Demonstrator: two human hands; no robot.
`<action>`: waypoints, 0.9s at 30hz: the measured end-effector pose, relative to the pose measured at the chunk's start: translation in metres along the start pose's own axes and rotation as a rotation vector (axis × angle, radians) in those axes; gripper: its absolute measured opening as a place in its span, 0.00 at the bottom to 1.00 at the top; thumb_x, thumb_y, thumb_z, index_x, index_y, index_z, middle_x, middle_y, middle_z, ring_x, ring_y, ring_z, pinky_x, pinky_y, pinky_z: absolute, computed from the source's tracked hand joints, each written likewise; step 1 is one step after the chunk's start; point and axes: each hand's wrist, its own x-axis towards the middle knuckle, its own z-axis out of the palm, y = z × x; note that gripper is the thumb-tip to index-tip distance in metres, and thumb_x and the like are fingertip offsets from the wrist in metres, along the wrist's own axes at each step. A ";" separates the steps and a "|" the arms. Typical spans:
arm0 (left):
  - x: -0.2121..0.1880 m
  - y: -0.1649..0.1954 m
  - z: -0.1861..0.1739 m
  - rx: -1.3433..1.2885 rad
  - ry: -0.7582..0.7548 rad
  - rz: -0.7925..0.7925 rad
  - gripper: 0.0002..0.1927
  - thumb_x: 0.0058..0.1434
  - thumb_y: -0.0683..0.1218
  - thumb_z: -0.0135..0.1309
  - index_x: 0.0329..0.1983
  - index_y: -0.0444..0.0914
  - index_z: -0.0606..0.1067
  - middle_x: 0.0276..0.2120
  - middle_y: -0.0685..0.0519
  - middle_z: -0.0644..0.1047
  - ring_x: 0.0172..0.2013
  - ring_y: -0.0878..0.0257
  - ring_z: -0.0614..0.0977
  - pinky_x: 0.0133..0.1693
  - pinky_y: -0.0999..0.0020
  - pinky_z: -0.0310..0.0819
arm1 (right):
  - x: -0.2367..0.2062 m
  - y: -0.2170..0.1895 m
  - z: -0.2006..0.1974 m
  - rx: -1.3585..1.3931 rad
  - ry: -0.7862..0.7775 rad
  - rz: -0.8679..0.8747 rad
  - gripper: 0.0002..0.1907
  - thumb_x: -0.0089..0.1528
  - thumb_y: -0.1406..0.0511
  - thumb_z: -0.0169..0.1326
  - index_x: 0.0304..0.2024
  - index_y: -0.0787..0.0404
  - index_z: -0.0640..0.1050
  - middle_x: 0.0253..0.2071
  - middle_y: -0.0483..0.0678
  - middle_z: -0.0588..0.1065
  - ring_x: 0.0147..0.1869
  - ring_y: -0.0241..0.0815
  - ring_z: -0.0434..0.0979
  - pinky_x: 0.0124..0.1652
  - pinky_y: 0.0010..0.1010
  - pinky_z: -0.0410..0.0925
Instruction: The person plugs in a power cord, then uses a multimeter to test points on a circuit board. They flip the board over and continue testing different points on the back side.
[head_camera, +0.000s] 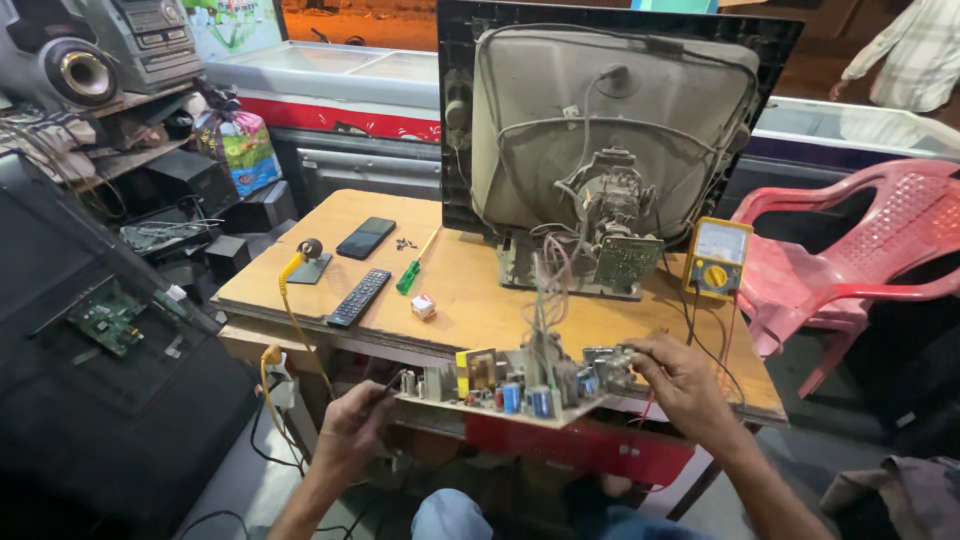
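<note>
At the near edge of the wooden table, the left hand is curled closed around a thin dark tool at the left end of a circuit board that overhangs that edge, while the right hand pinches the components at the board's right end with bent fingers. Farther in, a black remote, a green-handled screwdriver and a black phone lie toward the left side, a yellow multimeter stands at the right edge, and an opened tube television fills the far edge.
</note>
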 end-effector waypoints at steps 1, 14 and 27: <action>-0.004 -0.004 0.001 -0.076 -0.022 -0.031 0.02 0.63 0.39 0.56 0.36 0.34 0.77 0.23 0.57 0.76 0.26 0.73 0.76 0.27 0.74 0.71 | 0.001 -0.007 -0.004 0.005 0.000 -0.001 0.11 0.64 0.66 0.54 0.45 0.65 0.81 0.33 0.51 0.77 0.37 0.44 0.79 0.39 0.31 0.70; -0.045 -0.051 0.018 -0.140 -0.124 -0.212 0.08 0.65 0.42 0.57 0.32 0.33 0.77 0.22 0.59 0.71 0.26 0.73 0.68 0.26 0.74 0.62 | 0.019 0.008 0.022 -0.108 -0.076 0.071 0.13 0.67 0.62 0.51 0.38 0.66 0.79 0.30 0.54 0.76 0.34 0.47 0.76 0.37 0.37 0.68; -0.014 -0.062 0.081 -0.475 -0.150 -0.366 0.10 0.66 0.43 0.55 0.30 0.33 0.77 0.21 0.55 0.76 0.24 0.69 0.74 0.29 0.72 0.68 | 0.109 0.111 0.031 -0.032 -0.301 0.741 0.23 0.67 0.52 0.51 0.33 0.65 0.81 0.27 0.44 0.78 0.32 0.36 0.74 0.31 0.38 0.71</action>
